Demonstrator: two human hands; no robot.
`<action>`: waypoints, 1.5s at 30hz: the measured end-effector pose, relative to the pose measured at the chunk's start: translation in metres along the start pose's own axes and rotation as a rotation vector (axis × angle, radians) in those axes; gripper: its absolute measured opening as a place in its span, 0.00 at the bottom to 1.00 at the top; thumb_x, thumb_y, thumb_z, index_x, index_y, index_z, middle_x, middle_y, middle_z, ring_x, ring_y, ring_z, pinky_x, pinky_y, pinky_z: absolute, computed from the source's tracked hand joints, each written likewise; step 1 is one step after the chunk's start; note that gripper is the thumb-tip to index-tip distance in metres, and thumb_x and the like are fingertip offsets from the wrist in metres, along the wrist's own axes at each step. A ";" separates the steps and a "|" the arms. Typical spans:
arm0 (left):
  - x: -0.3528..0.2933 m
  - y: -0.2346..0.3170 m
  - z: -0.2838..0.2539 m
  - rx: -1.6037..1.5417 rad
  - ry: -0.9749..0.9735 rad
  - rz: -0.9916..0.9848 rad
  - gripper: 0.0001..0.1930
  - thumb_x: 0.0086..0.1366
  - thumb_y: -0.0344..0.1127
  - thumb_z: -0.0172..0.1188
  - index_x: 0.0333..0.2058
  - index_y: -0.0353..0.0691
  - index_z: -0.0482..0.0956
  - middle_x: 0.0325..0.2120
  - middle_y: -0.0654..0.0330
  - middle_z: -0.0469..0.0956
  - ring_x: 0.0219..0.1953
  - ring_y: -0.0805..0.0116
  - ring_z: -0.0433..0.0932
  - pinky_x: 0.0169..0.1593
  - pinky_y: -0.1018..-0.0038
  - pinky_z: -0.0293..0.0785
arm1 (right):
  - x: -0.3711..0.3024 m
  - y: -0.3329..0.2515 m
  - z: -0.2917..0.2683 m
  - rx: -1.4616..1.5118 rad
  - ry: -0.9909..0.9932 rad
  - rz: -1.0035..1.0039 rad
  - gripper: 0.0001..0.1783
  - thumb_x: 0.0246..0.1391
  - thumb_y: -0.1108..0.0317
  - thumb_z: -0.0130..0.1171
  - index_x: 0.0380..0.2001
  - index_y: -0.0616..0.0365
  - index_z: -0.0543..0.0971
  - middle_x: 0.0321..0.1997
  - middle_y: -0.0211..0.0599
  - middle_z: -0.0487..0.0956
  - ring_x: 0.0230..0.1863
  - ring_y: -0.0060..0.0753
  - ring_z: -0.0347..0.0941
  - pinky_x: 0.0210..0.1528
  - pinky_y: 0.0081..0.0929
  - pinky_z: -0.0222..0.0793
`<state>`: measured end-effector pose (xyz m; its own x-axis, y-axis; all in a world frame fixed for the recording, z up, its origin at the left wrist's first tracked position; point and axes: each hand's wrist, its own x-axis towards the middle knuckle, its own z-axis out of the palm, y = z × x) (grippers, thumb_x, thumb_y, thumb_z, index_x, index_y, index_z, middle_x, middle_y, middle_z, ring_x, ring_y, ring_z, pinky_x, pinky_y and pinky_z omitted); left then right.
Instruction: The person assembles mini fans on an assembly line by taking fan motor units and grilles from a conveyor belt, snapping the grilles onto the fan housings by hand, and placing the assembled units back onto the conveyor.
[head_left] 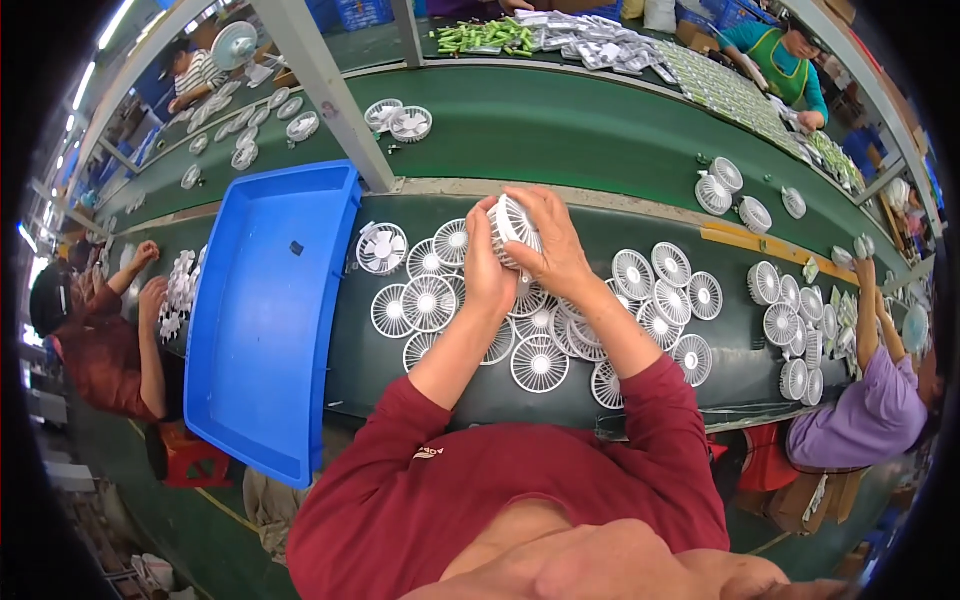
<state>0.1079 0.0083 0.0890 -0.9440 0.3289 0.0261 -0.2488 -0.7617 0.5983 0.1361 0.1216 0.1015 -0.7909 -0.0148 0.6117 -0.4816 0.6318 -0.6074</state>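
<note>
Between my two hands is a small white fan head [514,226] with a ribbed cage, held up over the dark green bench. My left hand [484,268] wraps its left side. The fingers of my right hand [556,243] curl over its top and right side, covering part of it. Round white fan grilles [540,363] lie loosely overlapped beneath and in front of my hands, some hidden by my forearms. More grilles [671,300] are spread to the right of my right forearm. Left of my left hand rests an open fan half [382,248] with its blades showing.
A blue plastic tray [342,255] with a small dark piece inside stands at left. Beyond the bench runs a green conveyor belt [560,135] carrying fan parts; a grey metal post [330,95] rises at its edge. Co-workers sit left and right, beside more fan heads [781,324].
</note>
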 end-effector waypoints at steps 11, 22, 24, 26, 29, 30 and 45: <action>-0.003 0.015 0.002 0.901 -0.172 0.672 0.17 0.74 0.41 0.35 0.52 0.36 0.64 0.54 0.53 0.65 0.57 0.64 0.64 0.60 0.70 0.59 | -0.017 -0.007 0.024 0.473 -0.043 0.237 0.45 0.58 0.32 0.37 0.61 0.62 0.52 0.58 0.56 0.65 0.57 0.58 0.66 0.57 0.42 0.61; -0.002 0.014 0.011 0.409 -0.179 0.291 0.20 0.74 0.44 0.33 0.54 0.35 0.63 0.51 0.55 0.68 0.50 0.70 0.70 0.54 0.73 0.67 | -0.005 -0.012 0.018 0.135 0.135 -0.029 0.50 0.53 0.29 0.42 0.63 0.62 0.55 0.62 0.55 0.60 0.64 0.56 0.57 0.63 0.41 0.56; -0.009 0.012 0.014 0.534 -0.160 0.379 0.20 0.74 0.43 0.34 0.54 0.35 0.63 0.52 0.55 0.67 0.51 0.69 0.69 0.55 0.73 0.65 | -0.004 -0.017 0.020 0.274 0.117 0.064 0.47 0.56 0.31 0.39 0.63 0.61 0.55 0.62 0.51 0.61 0.64 0.49 0.58 0.63 0.39 0.56; -0.009 0.007 0.015 0.746 -0.138 0.627 0.20 0.72 0.43 0.38 0.54 0.35 0.62 0.53 0.52 0.66 0.53 0.63 0.66 0.57 0.70 0.60 | 0.002 -0.025 0.019 0.466 0.093 0.161 0.44 0.59 0.33 0.37 0.63 0.61 0.55 0.62 0.48 0.61 0.64 0.46 0.58 0.63 0.37 0.56; 0.001 0.017 0.014 1.165 -0.206 1.048 0.20 0.64 0.41 0.49 0.50 0.34 0.66 0.51 0.48 0.67 0.55 0.51 0.63 0.60 0.59 0.55 | 0.004 -0.025 0.018 0.995 0.060 0.423 0.35 0.66 0.41 0.30 0.63 0.58 0.59 0.58 0.37 0.66 0.57 0.31 0.65 0.58 0.30 0.62; 0.005 0.018 0.013 1.165 -0.212 1.047 0.20 0.64 0.41 0.49 0.50 0.34 0.66 0.51 0.48 0.67 0.55 0.51 0.63 0.60 0.59 0.55 | 0.007 -0.029 0.015 1.325 0.044 0.563 0.33 0.67 0.43 0.30 0.62 0.57 0.60 0.56 0.36 0.68 0.54 0.29 0.68 0.56 0.28 0.64; 0.033 0.024 0.016 1.184 -0.386 1.107 0.19 0.59 0.39 0.52 0.47 0.36 0.69 0.49 0.49 0.70 0.52 0.49 0.66 0.58 0.58 0.58 | 0.011 -0.002 0.031 1.232 0.113 0.407 0.33 0.66 0.43 0.32 0.62 0.58 0.58 0.58 0.36 0.66 0.59 0.28 0.63 0.59 0.28 0.60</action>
<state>0.0741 0.0092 0.1170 -0.3899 0.2017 0.8985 0.9203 0.0521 0.3877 0.1166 0.0963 0.0935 -0.9543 0.1115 0.2772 -0.2918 -0.5475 -0.7843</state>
